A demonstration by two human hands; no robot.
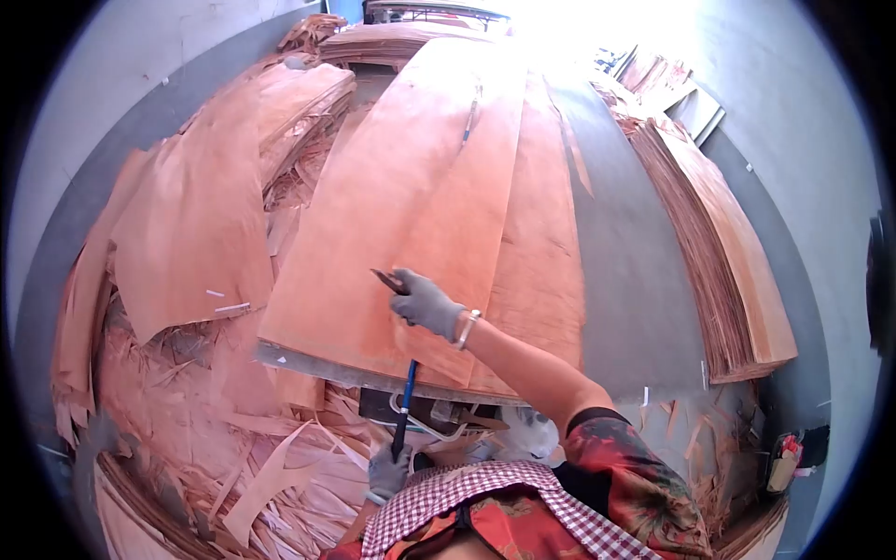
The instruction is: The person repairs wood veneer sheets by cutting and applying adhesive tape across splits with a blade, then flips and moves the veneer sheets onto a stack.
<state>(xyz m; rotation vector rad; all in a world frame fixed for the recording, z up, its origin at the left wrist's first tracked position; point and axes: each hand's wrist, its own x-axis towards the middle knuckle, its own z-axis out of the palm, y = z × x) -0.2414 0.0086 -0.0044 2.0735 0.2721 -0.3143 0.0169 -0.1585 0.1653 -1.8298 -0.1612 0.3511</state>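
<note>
The right hand [427, 303] clasps a dark tool [386, 281], tip jutting free, over wood sheets [364, 205] that the table [635, 252] seemingly holds flat, while the left hand [387, 470], short of the near edge, grasps a blue stick [409, 383] by its dark handle [399, 436], probably for control.

Premises: a wood-veneer workshop. Evidence: broad, thin orange-tan wooden sheets [392, 187] overlapping on a long grey-topped worktable [630, 252]; a thick, brown-edged stack of wooden sheets [700, 247] to its right; torn pinkish wood scraps [280, 481] littering the floor; two-tone white-and-grey walls [93, 112].
</note>
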